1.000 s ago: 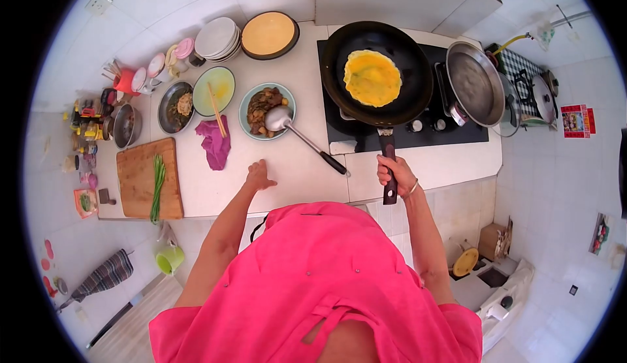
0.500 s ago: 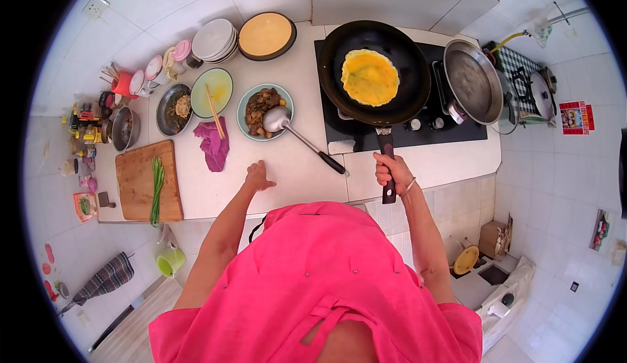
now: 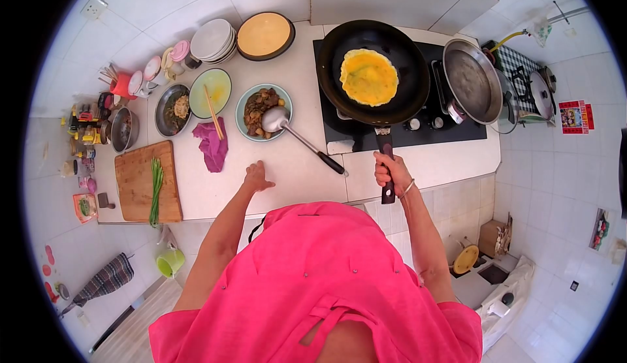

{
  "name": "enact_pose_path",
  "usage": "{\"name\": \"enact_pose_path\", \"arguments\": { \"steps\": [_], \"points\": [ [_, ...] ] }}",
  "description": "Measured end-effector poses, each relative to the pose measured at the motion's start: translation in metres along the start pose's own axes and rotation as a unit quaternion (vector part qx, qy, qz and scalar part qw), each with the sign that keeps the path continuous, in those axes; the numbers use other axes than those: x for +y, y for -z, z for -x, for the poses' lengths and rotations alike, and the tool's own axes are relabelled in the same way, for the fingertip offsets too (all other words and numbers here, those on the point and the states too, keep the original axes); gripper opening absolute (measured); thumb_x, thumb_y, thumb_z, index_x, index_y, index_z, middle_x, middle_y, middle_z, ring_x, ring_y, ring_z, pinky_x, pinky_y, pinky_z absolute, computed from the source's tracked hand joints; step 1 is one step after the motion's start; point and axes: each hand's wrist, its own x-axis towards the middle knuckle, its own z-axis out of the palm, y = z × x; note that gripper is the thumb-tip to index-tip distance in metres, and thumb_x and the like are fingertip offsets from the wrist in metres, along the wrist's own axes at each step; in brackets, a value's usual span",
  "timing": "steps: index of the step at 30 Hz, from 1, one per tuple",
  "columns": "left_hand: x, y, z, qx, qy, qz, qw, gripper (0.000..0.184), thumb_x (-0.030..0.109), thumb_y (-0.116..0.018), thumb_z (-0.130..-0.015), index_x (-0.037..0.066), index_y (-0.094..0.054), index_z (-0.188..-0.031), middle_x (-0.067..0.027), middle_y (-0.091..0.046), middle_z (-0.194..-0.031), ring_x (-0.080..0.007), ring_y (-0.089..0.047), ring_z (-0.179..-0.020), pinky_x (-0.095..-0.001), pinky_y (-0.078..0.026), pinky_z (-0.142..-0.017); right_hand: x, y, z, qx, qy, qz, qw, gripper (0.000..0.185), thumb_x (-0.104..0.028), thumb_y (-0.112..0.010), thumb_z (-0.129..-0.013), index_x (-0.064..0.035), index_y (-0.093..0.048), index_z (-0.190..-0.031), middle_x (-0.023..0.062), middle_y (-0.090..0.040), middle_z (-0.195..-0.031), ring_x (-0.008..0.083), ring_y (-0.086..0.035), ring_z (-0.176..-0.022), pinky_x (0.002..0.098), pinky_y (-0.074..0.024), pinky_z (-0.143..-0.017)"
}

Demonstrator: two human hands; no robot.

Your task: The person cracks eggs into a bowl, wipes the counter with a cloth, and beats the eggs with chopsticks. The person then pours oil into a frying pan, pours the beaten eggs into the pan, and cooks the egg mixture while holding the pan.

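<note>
My right hand (image 3: pixel 390 171) is wrapped round the dark handle of a black wok (image 3: pixel 413 89) over the stove. A round yellow egg sheet (image 3: pixel 369 78) lies inside the wok, with paler edges. My left hand (image 3: pixel 259 177) rests at the counter with its fingers apart, holding nothing. Beyond that hand stands a bowl (image 3: pixel 290 110) of brown stewed food. A metal ladle (image 3: pixel 302 140) leans in the bowl, its black handle end on the counter. Left of the bowl lie a purple cloth (image 3: pixel 213 147) and a green plate (image 3: pixel 222 83) with chopsticks (image 3: pixel 213 110) across it.
A steel pot (image 3: pixel 473 79) of liquid stands right of the wok on the black stove (image 3: pixel 418 138). At the left, green stalks (image 3: pixel 157 190) lie on a wooden cutting board (image 3: pixel 130 183). Stacked white bowls (image 3: pixel 210 38) and a metal dish (image 3: pixel 162 118) of food line the back.
</note>
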Motion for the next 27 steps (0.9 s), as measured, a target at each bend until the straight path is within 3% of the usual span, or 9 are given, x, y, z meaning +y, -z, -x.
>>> {"name": "enact_pose_path", "arguments": {
  "steps": [27],
  "points": [
    [-0.0027,-0.0018,-0.0007,0.008,-0.009,0.013,1.0,0.092,0.037,-0.085,-0.06,-0.003,-0.033,-0.124,-0.0293,-0.043,-0.122,-0.0442,-0.041,-0.117,-0.045,-0.039,-0.099,0.0042,-0.0009,0.0007,0.028,0.046,0.047,0.997,0.021,-0.013,-0.064,-0.086,-0.0056,-0.047,-0.076,-0.0025,-0.041,-0.054,0.0057,-0.038,-0.04,0.0243,-0.0353,-0.037]
  ]
}}
